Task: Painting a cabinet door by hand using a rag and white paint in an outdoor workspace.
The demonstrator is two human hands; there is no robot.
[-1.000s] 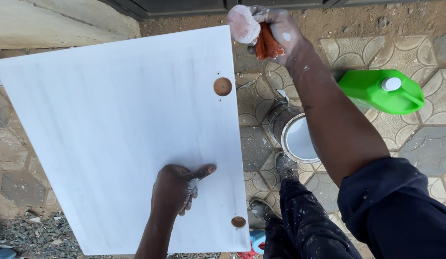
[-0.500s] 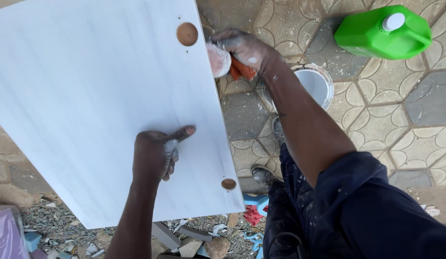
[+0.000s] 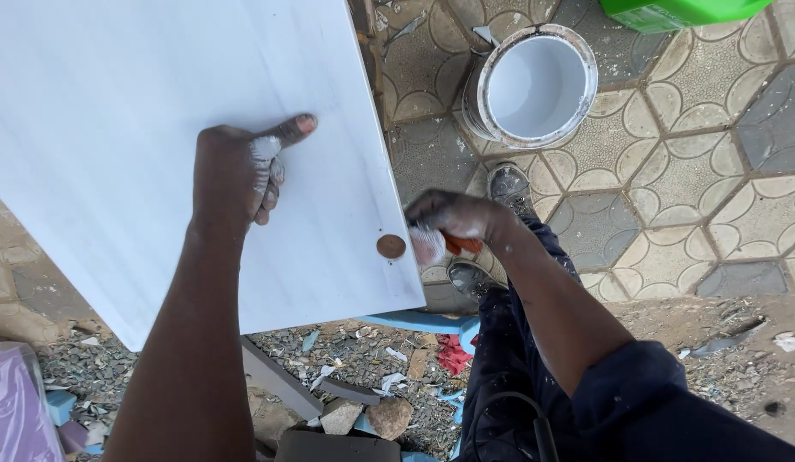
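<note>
Outdoor daylight. Patterned hexagonal paving [image 3: 671,197] covers the ground; gravel and rubble [image 3: 363,376] lie along its near edge, bare dirt [image 3: 723,342] to the right.

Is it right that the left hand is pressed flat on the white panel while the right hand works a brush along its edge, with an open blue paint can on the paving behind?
Not quite: the paint can is white, not blue, as the head view shows. The rest holds: the left hand lies on the white panel, the right hand holds the brush at its edge, and the can stands open on the paving.
</note>
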